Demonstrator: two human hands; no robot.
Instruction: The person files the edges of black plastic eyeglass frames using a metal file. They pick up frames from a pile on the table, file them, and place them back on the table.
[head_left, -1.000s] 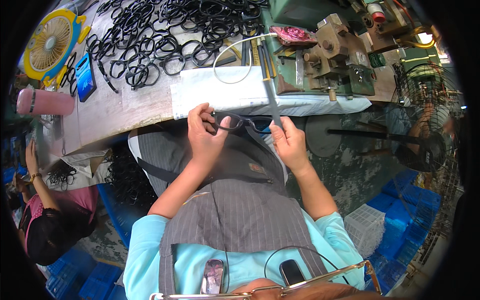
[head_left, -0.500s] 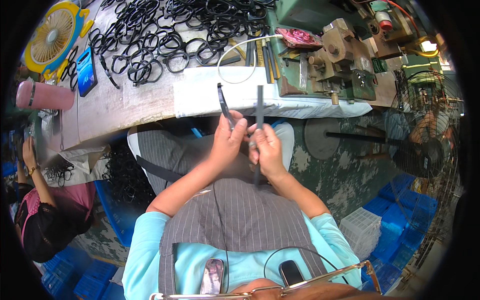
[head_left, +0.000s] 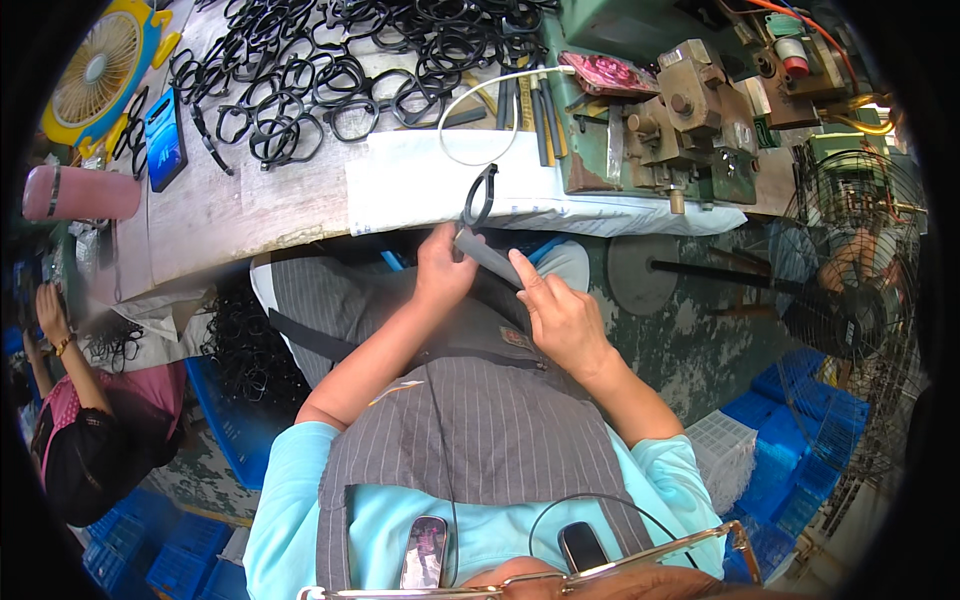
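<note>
My left hand (head_left: 443, 272) is closed on a black eyeglass frame (head_left: 491, 190), whose rim stands up past the fingers just off the table's front edge. The fingers of my right hand (head_left: 565, 322) wrap round a flat grey file (head_left: 488, 257), with the index finger stretched along it. The file slants up to the left, and its far end is beside my left fingers, close to the frame. Whether the file touches the frame I cannot tell. Both hands are above my lap.
Many black eyeglass frames (head_left: 352, 120) lie heaped across the table (head_left: 230, 215). White paper (head_left: 420, 190) covers its front edge. Several files (head_left: 546, 125) lie beside a green machine (head_left: 690, 120). A phone (head_left: 166, 142), pink bottle (head_left: 82, 192) and small fan (head_left: 97, 68) stand left; a co-worker's hand (head_left: 52, 312) shows beyond.
The eyeglass frame has turned so its rim opening shows. The file has swung from upright to a slant, its end now at my left hand. My right hand has moved right and down.
</note>
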